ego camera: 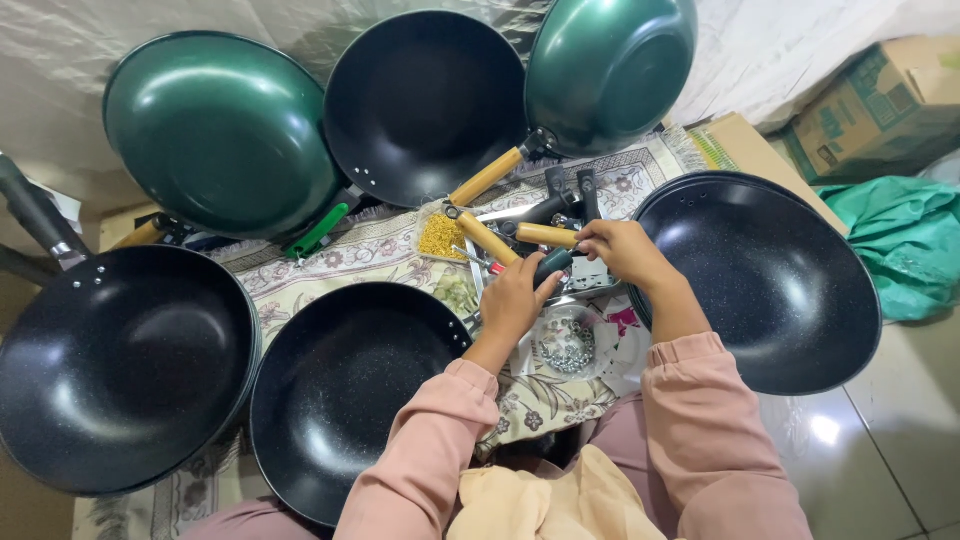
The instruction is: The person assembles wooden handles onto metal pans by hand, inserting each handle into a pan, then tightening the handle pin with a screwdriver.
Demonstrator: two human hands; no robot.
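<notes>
My left hand (517, 298) is closed around the dark green grip of a screwdriver (551, 265). My right hand (622, 250) pinches the end of a wooden pan handle (545, 234) with a black metal bracket, right beside the screwdriver tip. Another wooden handle (487, 238) lies just to the left of it. A clear bag of small metal screws (570, 347) rests below my hands. Both arms wear pink sleeves.
Several black woks surround me: one at the right (775, 285), one in front of my lap (345, 385), one at the left (120, 365), one at the back (425, 100). Two green upturned woks (220, 130) (610, 65) lean behind. A cardboard box (880, 105) and a green bag (905, 240) sit right.
</notes>
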